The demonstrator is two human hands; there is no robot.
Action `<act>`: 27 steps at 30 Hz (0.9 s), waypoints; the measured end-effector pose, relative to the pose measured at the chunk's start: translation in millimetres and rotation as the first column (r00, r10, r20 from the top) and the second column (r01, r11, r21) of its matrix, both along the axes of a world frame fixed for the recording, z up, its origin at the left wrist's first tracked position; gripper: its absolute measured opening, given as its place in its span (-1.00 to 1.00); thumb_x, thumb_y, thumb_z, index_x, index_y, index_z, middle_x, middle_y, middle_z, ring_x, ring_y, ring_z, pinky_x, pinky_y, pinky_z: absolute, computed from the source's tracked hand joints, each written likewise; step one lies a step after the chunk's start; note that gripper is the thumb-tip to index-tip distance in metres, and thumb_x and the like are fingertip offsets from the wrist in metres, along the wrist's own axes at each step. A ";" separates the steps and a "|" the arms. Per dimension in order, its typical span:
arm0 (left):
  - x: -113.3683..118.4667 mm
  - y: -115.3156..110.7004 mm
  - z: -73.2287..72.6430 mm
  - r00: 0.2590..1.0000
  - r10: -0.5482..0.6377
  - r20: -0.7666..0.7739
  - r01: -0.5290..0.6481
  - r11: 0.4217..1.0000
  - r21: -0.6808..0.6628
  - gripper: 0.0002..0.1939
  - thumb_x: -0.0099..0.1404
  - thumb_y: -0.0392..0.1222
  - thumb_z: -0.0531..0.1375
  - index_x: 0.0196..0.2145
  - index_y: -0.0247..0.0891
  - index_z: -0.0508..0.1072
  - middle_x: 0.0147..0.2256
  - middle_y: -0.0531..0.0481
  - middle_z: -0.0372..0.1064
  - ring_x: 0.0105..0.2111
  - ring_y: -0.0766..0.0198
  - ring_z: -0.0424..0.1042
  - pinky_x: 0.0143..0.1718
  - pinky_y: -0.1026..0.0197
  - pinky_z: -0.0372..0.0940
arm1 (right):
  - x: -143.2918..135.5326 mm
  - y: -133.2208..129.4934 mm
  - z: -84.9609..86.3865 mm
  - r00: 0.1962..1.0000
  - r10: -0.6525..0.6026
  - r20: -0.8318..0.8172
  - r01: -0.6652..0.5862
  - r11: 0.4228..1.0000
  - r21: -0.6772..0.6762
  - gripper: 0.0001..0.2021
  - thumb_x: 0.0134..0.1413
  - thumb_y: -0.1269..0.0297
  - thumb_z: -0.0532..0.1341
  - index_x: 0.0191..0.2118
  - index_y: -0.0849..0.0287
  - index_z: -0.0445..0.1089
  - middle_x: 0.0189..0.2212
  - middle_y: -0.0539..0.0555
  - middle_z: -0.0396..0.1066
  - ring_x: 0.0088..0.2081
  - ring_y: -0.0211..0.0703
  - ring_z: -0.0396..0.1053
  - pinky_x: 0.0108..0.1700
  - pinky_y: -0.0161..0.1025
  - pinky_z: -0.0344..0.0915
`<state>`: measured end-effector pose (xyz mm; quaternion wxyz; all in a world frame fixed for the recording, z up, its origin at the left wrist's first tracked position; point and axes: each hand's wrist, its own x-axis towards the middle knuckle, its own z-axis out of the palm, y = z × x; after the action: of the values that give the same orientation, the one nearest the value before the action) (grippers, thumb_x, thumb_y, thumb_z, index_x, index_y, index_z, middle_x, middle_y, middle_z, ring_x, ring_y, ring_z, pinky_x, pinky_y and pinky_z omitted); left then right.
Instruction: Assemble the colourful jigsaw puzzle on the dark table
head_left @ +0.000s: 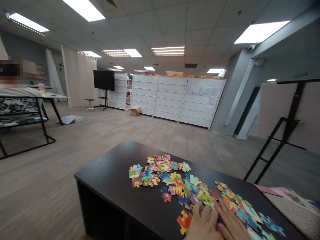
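Observation:
Colourful jigsaw puzzle pieces (178, 188) lie in a loose heap on the dark table (107, 180). My left hand (203, 223) rests on the near side of the heap, its fingers slightly bent and a little apart over the pieces. Right beside it, almost touching, my right hand (231, 220) lies with fingers stretched out, between the heap and a joined section of puzzle (237, 203). What lies under both palms is hidden. An orange piece (184, 221) sits just left of my left hand.
Patterned cloth (295, 206) lies at the table's right end. A black stand (282, 136) rises beyond it. At the far left a person sits on a chair (22, 110) by another table. White shelving panels (167, 96) and a television (104, 80) stand at the back.

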<state>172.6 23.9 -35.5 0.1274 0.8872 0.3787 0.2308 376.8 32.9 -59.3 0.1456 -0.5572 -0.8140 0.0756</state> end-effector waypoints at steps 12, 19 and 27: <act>-234.6 45.3 75.7 0.803 0.556 -0.215 -0.572 0.820 -0.015 -0.27 0.30 0.38 0.06 0.31 0.01 0.25 0.39 -0.17 0.00 0.36 -0.44 -0.14 0.24 -0.52 -0.22 | -118.2 51.7 63.9 0.993 0.054 0.102 -0.045 0.995 -0.089 -0.32 0.36 -0.17 -0.14 0.45 0.03 -0.10 0.46 0.13 -0.19 0.45 0.21 -0.32 0.40 0.24 -0.23; -219.3 30.0 53.7 0.831 0.451 -0.326 -0.494 0.868 -0.058 -0.23 0.34 0.41 -0.03 0.37 0.01 0.10 0.38 -0.18 0.01 0.39 -0.26 -0.12 0.30 -0.43 -0.24 | -158.1 50.0 76.7 0.996 0.091 -0.020 -0.093 0.993 -0.070 -0.37 0.39 -0.16 -0.16 0.44 -0.03 -0.06 0.46 0.14 -0.21 0.45 0.17 -0.27 0.39 0.19 -0.23; -146.4 10.8 51.7 0.918 0.287 -0.274 -0.322 0.942 -0.094 -0.26 0.41 0.37 -0.11 0.40 0.02 -0.01 0.43 -0.19 -0.20 0.43 -0.07 -0.29 0.35 -0.36 -0.33 | -124.1 -32.5 70.2 0.978 0.207 -0.022 -0.208 0.968 -0.141 -0.06 0.08 -0.32 0.20 0.44 -0.15 -0.21 0.47 0.11 -0.34 0.44 0.34 -0.43 0.38 0.35 -0.38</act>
<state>26.2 34.7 16.2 0.1004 0.8287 0.5405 0.1047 252.7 0.4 11.0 0.0996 -0.4776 -0.8599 0.1503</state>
